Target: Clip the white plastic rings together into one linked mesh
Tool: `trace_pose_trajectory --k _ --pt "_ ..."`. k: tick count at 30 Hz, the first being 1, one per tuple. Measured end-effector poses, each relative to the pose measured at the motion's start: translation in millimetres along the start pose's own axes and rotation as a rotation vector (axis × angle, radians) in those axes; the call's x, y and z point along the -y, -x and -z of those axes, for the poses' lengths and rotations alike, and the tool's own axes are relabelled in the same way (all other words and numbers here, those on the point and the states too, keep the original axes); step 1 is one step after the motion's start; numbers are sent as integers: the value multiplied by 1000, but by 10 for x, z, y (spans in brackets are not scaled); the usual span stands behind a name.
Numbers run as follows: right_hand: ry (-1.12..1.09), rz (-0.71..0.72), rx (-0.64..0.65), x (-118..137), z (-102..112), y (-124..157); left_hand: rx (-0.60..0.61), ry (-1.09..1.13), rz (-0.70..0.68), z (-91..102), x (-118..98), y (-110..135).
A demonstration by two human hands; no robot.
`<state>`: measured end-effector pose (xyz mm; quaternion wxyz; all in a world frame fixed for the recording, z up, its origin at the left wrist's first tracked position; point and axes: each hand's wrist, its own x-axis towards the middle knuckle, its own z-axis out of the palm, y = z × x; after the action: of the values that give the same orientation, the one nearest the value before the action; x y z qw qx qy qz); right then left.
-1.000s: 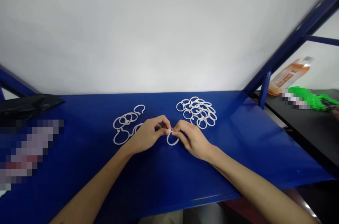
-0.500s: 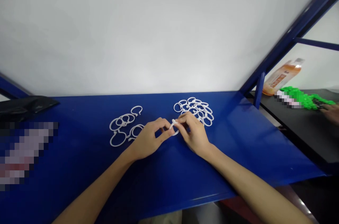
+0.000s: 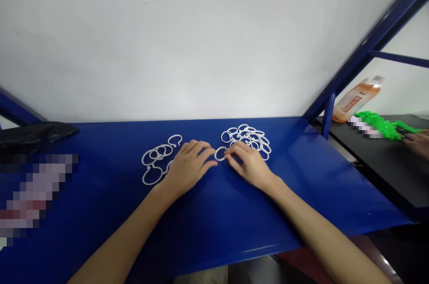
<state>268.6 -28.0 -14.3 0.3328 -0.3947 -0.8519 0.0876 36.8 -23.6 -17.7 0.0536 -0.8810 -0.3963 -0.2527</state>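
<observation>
My left hand (image 3: 189, 163) lies flat on the blue table (image 3: 217, 226) with its fingers stretched out, covering the right edge of the left group of white plastic rings (image 3: 157, 158). My right hand (image 3: 250, 165) rests beside it, fingers extended. Its fingertips touch a single white ring (image 3: 220, 153) lying flat on the table between the hands. Just behind the right hand sits a denser pile of white rings (image 3: 250, 138).
A black bag (image 3: 33, 134) lies at the far left and a white wall stands behind the table. A blue frame post (image 3: 362, 51) rises at the right. Beyond it are an orange bottle (image 3: 357, 98), green parts (image 3: 385, 125) and another person's hand (image 3: 418, 143).
Both hands held one ring pinched between them above the table. They moved it back toward the right pile, and it now lies flat with both hands' fingers spread.
</observation>
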Motion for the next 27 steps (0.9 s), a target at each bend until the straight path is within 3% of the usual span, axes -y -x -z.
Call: trace_pose_trajectory --k 3,7,13,18,22,27 --pt "179 -133 -108 -174 89 -23 -12 -171 250 59 201 31" --pt "299 -214 -153 -350 138 -40 145 -338 417 92 482 132" --pt "303 -240 -105 -413 85 -54 144 -325 402 20 579 185" --pt "318 -186 -141 -420 56 -60 104 -273 357 -6 564 163" --pt "312 -144 -187 -366 85 -60 37 -155 345 14 444 87" --pt "209 -44 -182 -156 123 -71 -40 209 286 57 155 -14"
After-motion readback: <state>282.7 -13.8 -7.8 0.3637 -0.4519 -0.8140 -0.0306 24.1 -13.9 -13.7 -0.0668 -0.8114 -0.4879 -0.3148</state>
